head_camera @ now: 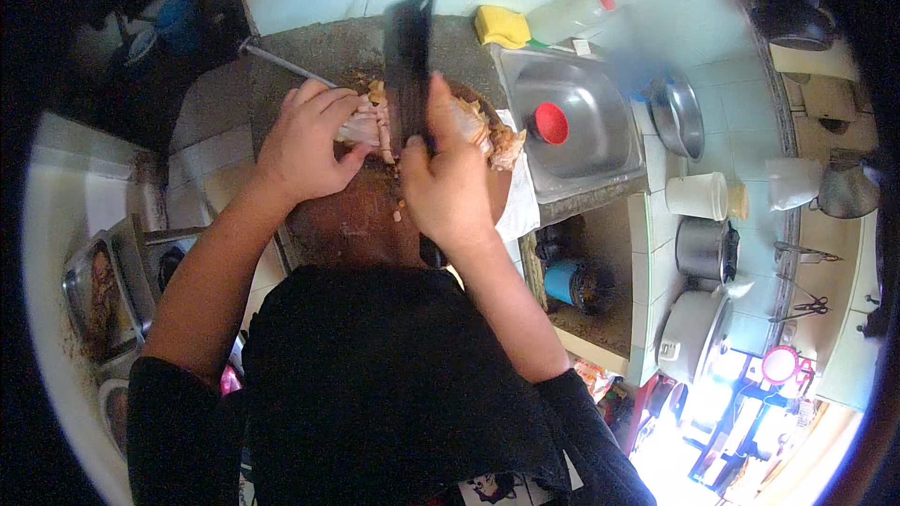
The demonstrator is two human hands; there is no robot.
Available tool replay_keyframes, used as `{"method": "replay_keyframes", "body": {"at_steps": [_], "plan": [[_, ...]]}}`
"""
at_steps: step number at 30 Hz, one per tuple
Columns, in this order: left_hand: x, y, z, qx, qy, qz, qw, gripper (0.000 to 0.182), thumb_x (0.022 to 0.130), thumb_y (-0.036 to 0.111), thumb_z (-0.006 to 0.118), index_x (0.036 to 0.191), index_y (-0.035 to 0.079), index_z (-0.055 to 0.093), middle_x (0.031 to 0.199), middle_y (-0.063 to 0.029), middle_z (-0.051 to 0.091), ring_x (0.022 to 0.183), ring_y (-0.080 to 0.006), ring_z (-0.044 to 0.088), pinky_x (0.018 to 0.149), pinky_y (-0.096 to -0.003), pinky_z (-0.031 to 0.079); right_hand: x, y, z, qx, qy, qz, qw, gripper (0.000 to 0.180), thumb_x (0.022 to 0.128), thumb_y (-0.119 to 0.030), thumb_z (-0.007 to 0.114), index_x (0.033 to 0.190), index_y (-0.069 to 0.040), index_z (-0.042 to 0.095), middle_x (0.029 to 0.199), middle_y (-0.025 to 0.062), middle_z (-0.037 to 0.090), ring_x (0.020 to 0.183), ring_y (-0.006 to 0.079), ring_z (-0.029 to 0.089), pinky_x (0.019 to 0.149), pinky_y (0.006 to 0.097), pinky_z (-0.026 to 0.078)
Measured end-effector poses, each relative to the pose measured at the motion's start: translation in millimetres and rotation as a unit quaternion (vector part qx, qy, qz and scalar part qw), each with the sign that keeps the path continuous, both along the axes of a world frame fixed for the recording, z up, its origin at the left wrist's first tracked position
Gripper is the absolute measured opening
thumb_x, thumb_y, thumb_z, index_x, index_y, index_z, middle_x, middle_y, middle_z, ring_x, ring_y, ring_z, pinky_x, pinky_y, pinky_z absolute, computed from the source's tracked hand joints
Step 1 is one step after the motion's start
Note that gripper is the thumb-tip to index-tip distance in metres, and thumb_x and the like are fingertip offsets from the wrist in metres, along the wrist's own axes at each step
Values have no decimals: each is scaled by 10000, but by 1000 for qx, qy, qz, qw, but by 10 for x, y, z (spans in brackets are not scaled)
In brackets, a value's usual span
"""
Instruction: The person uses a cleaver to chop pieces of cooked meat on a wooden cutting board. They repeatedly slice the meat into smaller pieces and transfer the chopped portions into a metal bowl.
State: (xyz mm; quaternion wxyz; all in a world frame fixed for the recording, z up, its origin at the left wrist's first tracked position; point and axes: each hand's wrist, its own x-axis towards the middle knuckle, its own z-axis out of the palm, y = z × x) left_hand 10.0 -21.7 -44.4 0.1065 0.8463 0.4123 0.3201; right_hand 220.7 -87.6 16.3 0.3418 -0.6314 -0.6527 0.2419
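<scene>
My right hand (pixel 453 186) grips a cleaver, its wide dark blade (pixel 409 63) blurred and pointing away from me over the round wooden chopping board (pixel 344 228). To the left of the blade, my left hand (pixel 306 140) holds a pale piece of meat (pixel 365 123) down on the board, fingers curled over it. Thin cut strips of that meat lie between the hand and the blade. Browned chunks of meat (pixel 503 144) rest at the board's right side, partly hidden behind my right hand. Small scraps are scattered near the middle of the board.
Right of the board are a white cloth (pixel 519 197) and a steel sink (pixel 590 154) holding a red bowl (pixel 550 123). A yellow sponge (pixel 501 27) and plastic bottle (pixel 569 19) sit behind. A metal rod (pixel 288 65) lies beyond my left hand. Food trays (pixel 105 288) stand left.
</scene>
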Motion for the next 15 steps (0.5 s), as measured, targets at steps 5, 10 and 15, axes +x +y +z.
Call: {"method": "replay_keyframes", "body": {"at_steps": [5, 10, 15], "plan": [[17, -39, 18, 17, -10, 10, 1000, 525, 770, 227, 875, 1243, 33, 756, 1282, -144, 767, 1208, -380, 665, 1071, -505, 510, -143, 76, 172, 5, -16, 31, 999, 738, 997, -15, 581, 1705, 34, 378, 1047, 376, 706, 1019, 529, 724, 910, 562, 572], [8, -99, 101, 1, 21, 27, 999, 531, 766, 224, 878, 1251, 42, 759, 1284, -138, 769, 1217, -372, 662, 1069, -501, 505, -152, 134, -39, -204, 50, 24, 977, 718, 973, 6, 571, 1675, 68, 431, 1379, 439, 645, 1341, 517, 652, 1132, 504, 518], [31, -59, 86, -26, 23, 0, 999, 548, 768, 254, 897, 1257, 49, 758, 1275, -136, 769, 1228, -366, 656, 1066, -506, 502, -64, 61, -185, 72, -28, 49, 996, 763, 993, -60, 596, 1717, 14, 364, 965, 400, 736, 938, 568, 756, 873, 614, 599]]}}
